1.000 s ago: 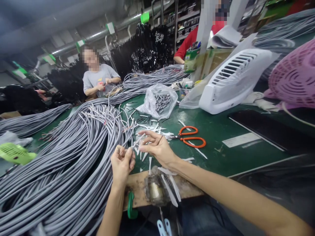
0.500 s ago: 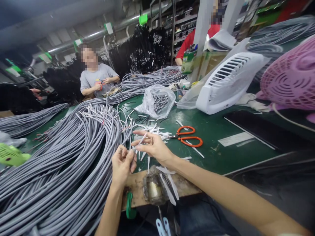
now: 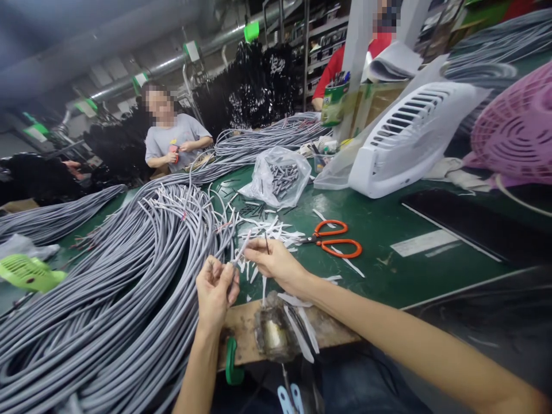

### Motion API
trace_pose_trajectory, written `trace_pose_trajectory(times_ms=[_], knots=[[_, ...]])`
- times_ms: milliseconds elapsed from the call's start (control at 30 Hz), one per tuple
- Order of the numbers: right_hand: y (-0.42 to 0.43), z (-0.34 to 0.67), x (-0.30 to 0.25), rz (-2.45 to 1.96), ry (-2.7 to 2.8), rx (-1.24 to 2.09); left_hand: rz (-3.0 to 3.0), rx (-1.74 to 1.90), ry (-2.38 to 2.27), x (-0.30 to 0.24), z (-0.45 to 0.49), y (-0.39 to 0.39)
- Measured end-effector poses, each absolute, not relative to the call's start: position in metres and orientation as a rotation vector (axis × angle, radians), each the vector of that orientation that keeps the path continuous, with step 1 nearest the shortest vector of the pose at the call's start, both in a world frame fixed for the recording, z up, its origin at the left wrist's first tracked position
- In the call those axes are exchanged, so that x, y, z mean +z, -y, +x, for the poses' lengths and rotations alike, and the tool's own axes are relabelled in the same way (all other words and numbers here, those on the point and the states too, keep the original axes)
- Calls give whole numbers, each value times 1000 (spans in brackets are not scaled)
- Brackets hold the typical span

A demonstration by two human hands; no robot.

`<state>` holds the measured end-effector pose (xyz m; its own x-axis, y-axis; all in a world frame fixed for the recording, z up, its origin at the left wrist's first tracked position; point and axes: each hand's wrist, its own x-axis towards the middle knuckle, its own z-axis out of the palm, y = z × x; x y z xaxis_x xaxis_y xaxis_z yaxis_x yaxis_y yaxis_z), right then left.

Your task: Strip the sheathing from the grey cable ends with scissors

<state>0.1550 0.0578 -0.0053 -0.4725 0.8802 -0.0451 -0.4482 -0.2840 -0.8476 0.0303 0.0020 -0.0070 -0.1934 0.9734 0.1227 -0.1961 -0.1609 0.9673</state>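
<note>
My left hand (image 3: pixel 215 290) is closed around the end of a grey cable from the big bundle of grey cables (image 3: pixel 121 270) on the green table (image 3: pixel 388 270). My right hand (image 3: pixel 273 259) pinches a thin white strip (image 3: pixel 241 248) at that cable's tip, with a thin dark piece held between its fingers. White strips and scraps (image 3: pixel 271 230) lie scattered just beyond both hands. A small metal tool on a wooden board (image 3: pixel 269 333) sits at the table edge below my hands.
Orange-handled scissors (image 3: pixel 334 240) lie right of my hands. A plastic bag of small dark parts (image 3: pixel 280 178), a white fan (image 3: pixel 409 138) and a pink fan (image 3: pixel 517 132) stand behind. A green fan (image 3: pixel 28 271) lies far left. A person in grey (image 3: pixel 175 141) and another in red (image 3: pixel 334 66) work opposite.
My right hand has curled its fingers in and drawn slightly back toward the left hand, still pinching the white strip. The left hand has stayed in place.
</note>
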Motion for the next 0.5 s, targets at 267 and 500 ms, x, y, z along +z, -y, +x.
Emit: trace_pose_trajectory(times_ms=[267, 500], knots=[[-60, 159, -6, -646, 964, 1887, 1061, 1499, -1146, -5, 29, -2], [-57, 163, 1, -622, 1065, 1793, 1062, 1443, -1173, -7, 30, -1]])
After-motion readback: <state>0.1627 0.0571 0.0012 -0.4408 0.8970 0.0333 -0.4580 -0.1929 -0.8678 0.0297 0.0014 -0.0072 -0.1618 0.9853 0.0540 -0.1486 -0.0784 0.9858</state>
